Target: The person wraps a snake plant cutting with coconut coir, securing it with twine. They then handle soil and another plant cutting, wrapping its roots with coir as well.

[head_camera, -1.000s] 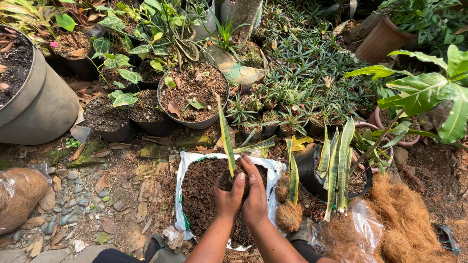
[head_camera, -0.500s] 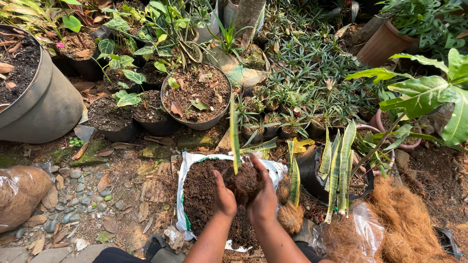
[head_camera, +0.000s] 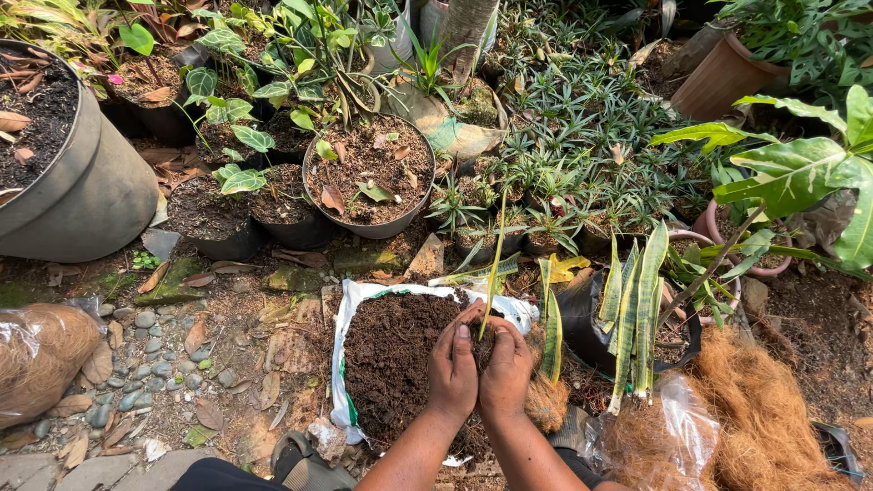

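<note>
Biggest thing down here is the grey plastic tub [head_camera: 86,195] off to one side, heavy-looking, packed with dark earth and dead leaves. Next is the round black pot [head_camera: 368,177] of soil and leaf litter, ringed by smaller nursery pots. On the far side there's a shaggy heap of coconut fibre [head_camera: 764,418], dry, springy and rust-brown, beside a black grow bag [head_camera: 591,318] of stiff, upright variegated blades.

In the middle, a white sack [head_camera: 350,300] lies slit open on the pebbly ground, full of potting mix [head_camera: 391,359]: dark, crumbly, probably a bit damp, so I'd guess it clumps but sheds bits.

Both hands sit at the sack's far edge, over the mix. The left hand [head_camera: 453,368] and right hand [head_camera: 506,371] are cupped tight against each other, fingers curled round a soil clump with a slim leaf cutting [head_camera: 494,264] standing up out of it. The leaf looks stiff but snappable, and light. The clump looks loose and fragile, so it wants support from below and the sides, not by the leaf.
</note>
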